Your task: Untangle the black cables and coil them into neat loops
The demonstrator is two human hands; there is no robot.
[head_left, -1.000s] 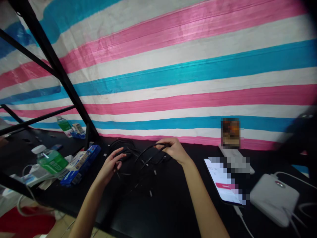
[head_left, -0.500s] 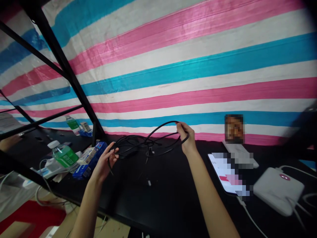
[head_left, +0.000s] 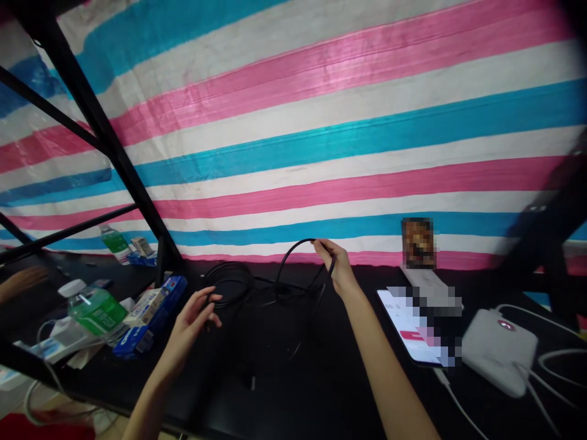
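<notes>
A black cable [head_left: 226, 264] lies in a round coil on the black table [head_left: 284, 379], and more loops of it run right. My right hand [head_left: 338, 269] pinches the cable, which arches up from the table into the fingers. My left hand [head_left: 196, 318] is beside the near left edge of the coil with its fingers apart. It does not appear to grip the cable. Where the right part of the cable ends is hard to make out against the dark surface.
At left stand a green-labelled bottle [head_left: 94, 308], a blue box [head_left: 151, 318] and a white power strip [head_left: 41, 351]. At right lie a lit phone [head_left: 403, 327] and a white power bank [head_left: 499, 354] with cords. A striped sheet [head_left: 321, 153] hangs behind; another person's hand [head_left: 22, 284] is far left.
My left hand has let go of the cable, and the coil now lies flat on the table. My right hand still holds its loop, slightly lower. The view has shifted.
</notes>
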